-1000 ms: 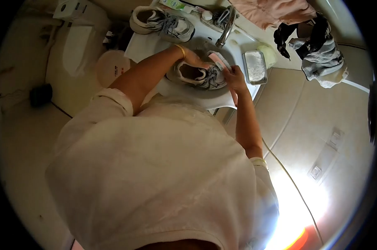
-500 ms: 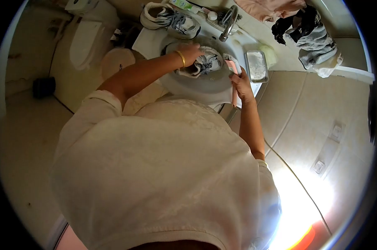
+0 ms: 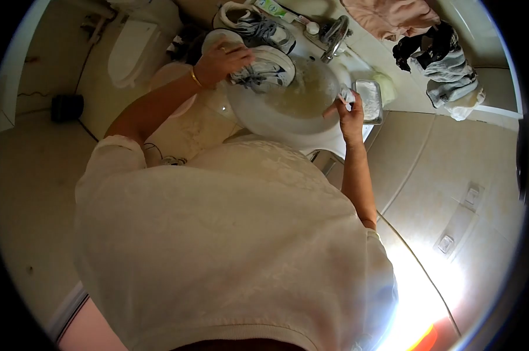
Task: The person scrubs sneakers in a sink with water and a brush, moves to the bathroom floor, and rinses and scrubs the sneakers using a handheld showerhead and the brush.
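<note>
My left hand [image 3: 220,61] is closed on the heel end of a white and grey shoe [image 3: 264,71], over the left side of the sink [image 3: 329,138]. Cloudy water lies in the basin beside the shoe. At the basin's right edge my right hand [image 3: 351,117] grips a pink-handled brush [image 3: 332,109], its head pale and partly hidden by the fingers. A second shoe [image 3: 256,26] rests on the counter behind the first. Close to my right hand stands a metal tray [image 3: 370,99] with white contents.
A chrome faucet [image 3: 336,38] rises behind the basin, near a green and white tube [image 3: 270,7]. Clothes [image 3: 448,70] hang at the upper right. At the upper left is a toilet [image 3: 133,51], with a dark bin [image 3: 67,107] on the floor.
My left hand has moved left with the shoe, lifting it out of the middle of the basin. The brush in my right hand has turned, its handle now pointing left.
</note>
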The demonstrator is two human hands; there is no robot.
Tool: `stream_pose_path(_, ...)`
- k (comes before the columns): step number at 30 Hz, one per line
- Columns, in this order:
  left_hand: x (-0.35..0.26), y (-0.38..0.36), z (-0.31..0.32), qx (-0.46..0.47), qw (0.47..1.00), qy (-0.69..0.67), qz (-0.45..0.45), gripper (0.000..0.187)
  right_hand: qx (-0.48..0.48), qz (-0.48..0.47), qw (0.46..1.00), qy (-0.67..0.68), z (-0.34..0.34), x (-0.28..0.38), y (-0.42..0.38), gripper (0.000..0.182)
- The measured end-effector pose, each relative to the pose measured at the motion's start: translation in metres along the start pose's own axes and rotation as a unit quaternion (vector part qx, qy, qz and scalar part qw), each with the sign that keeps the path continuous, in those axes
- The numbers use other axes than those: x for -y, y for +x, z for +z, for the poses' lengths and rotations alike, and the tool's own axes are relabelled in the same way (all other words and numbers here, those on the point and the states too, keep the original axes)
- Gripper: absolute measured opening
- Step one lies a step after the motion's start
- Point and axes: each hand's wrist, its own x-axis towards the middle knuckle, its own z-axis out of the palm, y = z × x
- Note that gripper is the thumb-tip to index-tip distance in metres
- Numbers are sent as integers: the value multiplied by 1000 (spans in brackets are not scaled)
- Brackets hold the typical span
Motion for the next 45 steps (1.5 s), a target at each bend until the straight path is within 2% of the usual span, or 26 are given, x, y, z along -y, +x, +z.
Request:
stream_pose_path(3, 20, -17, -1, 85, 994, -42, -52, 32, -6, 81, 996, -39, 1, -6, -5, 31)
stream_pose_path(6, 35, -20, -13, 165, 954, -167, -186, 32, -8, 77, 997, -20, 4, -32, -6, 32)
stream_pose_path(8, 57, -27, 4, 155, 924, -268, -225, 35, -3, 97, 995, 18, 10, -23, -7, 32)
stream_pose_path(10, 77, -27, 18, 161, 889, -355, -240, 34, -9, 115, 992, 51, 10, -25, -4, 31)
stream_pose_path(13, 104, -29, 33, 226, 842, -431, -231, 32, -65, 74, 994, 50, 19, -23, 3, 31)
stream_pose_path(16, 118, -33, 50, 323, 844, -353, -241, 32, -81, 6, 996, -30, 28, -11, 9, 31)
stream_pose_path(19, 118, -23, 49, 374, 825, -250, -342, 29, -104, -34, 990, -84, 39, -36, 16, 31)
stream_pose_path(20, 118, -22, 51, 378, 838, -222, -324, 29, -110, -42, 987, -106, 40, -42, 16, 31)
stream_pose_path(22, 117, -17, 51, 387, 859, -165, -291, 28, -96, 21, 990, -101, 41, -48, 13, 31)
stream_pose_path(23, 116, -17, 48, 333, 891, -129, -280, 28, -95, 33, 987, -127, 41, -53, 12, 31)
stream_pose_path(25, 91, 1, 12, 222, 941, -52, -252, 27, -100, 57, 982, -152, 44, -40, 6, 32)
stream_pose_path(26, 66, 17, -6, 112, 956, -101, -251, 25, -80, 46, 983, -160, 43, -38, 4, 31)
stream_pose_path(27, 38, 36, -17, -2, 958, -150, -247, 23, -60, 35, 983, -170, 42, -37, 2, 31)
stream_pose_path(29, -10, 48, 0, -37, 912, -305, -272, 22, -36, 23, 982, -182, 35, -35, -2, 30)
stream_pose_path(30, -40, 53, 8, 2, 854, -409, -322, 24, -30, 20, 983, -180, 35, -33, -2, 30)
stream_pose_path(31, -72, 60, 26, 92, 654, -594, -460, 27, -24, 15, 984, -178, 35, -31, 0, 31)
stream_pose_path(33, -135, 44, 112, 90, 732, -553, -388, 32, 54, -44, 961, -266, 35, -16, 4, 32)
stream_pose_path(34, -154, 46, 130, 96, 814, -474, -322, 34, 92, -73, 944, -309, 34, -10, 6, 33)
stream_pose_path(35, -166, 48, 141, 102, 882, -385, -251, 36, 125, -52, 939, -316, 37, -6, 8, 34)
stream_pose_path(38, -171, 51, 168, 180, 834, -410, -322, 29, 203, -10, 929, -310, 43, -1, 12, 35)
stream_pose_path(40, -155, 61, 175, 358, 744, -451, -339, 22, 234, -12, 933, -272, 44, -2, 13, 33)
stream_pose_path(41, -150, 63, 177, 442, 687, -464, -343, 19, 226, 136, 945, -195, 47, -2, 14, 36)
stream_pose_path(42, -154, 58, 182, 401, 724, -445, -342, 17, 211, 281, 929, -114, 50, -2, 14, 40)
stream_pose_path(43, -161, 52, 190, 358, 759, -425, -339, 16, 188, 419, 888, -30, 52, -4, 14, 44)
stream_pose_path(44, -167, 47, 197, 313, 792, -403, -334, 14, 134, 441, 887, 8, 52, -11, 13, 47)
stream_pose_path(45, -172, 46, 205, 337, 795, -382, -330, 16, 79, 461, 883, 45, 51, -23, 8, 51)
